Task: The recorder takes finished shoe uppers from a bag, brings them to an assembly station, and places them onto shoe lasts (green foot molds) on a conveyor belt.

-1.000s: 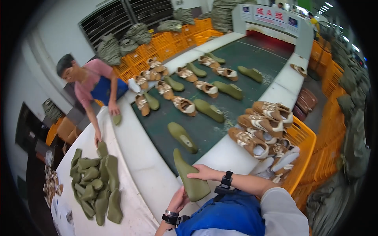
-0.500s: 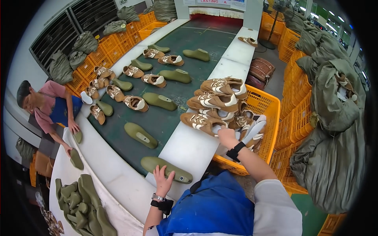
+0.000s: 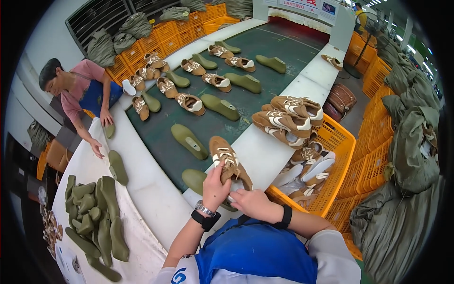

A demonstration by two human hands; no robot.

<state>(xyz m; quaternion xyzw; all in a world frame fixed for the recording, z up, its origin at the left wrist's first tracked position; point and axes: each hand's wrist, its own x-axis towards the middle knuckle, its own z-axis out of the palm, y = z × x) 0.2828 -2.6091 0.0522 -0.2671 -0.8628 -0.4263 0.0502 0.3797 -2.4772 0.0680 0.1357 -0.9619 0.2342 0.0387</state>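
A brown sneaker with white stripes and laces (image 3: 222,150) is held tilted, toe pointing away, over the near edge of the conveyor. My left hand (image 3: 216,190) wraps its side, thumb by the laces. My right hand (image 3: 253,204) is closed at the heel opening, where something white shows inside; its fingertips are partly hidden. Beneath the sneaker lies a green shoe last (image 3: 193,181), partly covered by my left hand. Another green last (image 3: 189,141) lies just beyond. To the right, several similar sneakers (image 3: 288,118) are stacked on the white ledge (image 3: 265,154).
A yellow crate (image 3: 338,175) of sneakers stands at right. Rows of sneakers and lasts cover the green conveyor (image 3: 265,42). At left, a co-worker (image 3: 87,90) reaches over a white table (image 3: 137,222) holding a pile of lasts (image 3: 94,213). Stacked crates and grey-green sacks (image 3: 392,208) line the right.
My right hand has brought a sneaker from the stack leftward. My left hand has left the green last and grips that sneaker. The co-worker has let go of one last. The view has shifted.
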